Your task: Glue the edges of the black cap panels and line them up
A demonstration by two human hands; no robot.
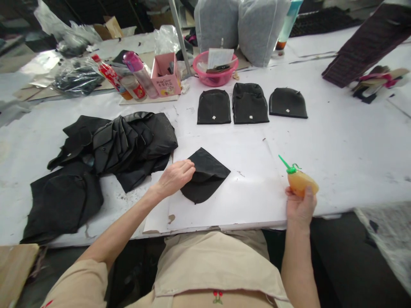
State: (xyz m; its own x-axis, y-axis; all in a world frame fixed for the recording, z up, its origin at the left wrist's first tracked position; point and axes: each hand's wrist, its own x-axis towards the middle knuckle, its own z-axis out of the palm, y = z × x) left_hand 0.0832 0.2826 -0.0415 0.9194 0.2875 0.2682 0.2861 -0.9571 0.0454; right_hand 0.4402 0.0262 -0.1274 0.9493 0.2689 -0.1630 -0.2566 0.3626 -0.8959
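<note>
My left hand (176, 176) pinches the left edge of a black fabric piece (208, 173) lying on the white-covered table (250, 205) in front of me. In my right hand (301, 206), above the table's front edge at the right, is a bottle of yellow-orange liquid (302, 183), its green nozzle tilted up to the left. Three black rounded pieces, at the left (214, 105), middle (250, 102) and right (288, 102), lie in a row farther back, each with a small white mark near its lower edge.
A heap of black fabric pieces (128, 145) covers the table's left. Behind stand a red-labelled bottle (111, 76), a pink-capped bottle (141, 75), a pink box (166, 76), a pink basin (215, 77) and grey bags (260, 32). A dark ridged object (362, 47) is at the back right.
</note>
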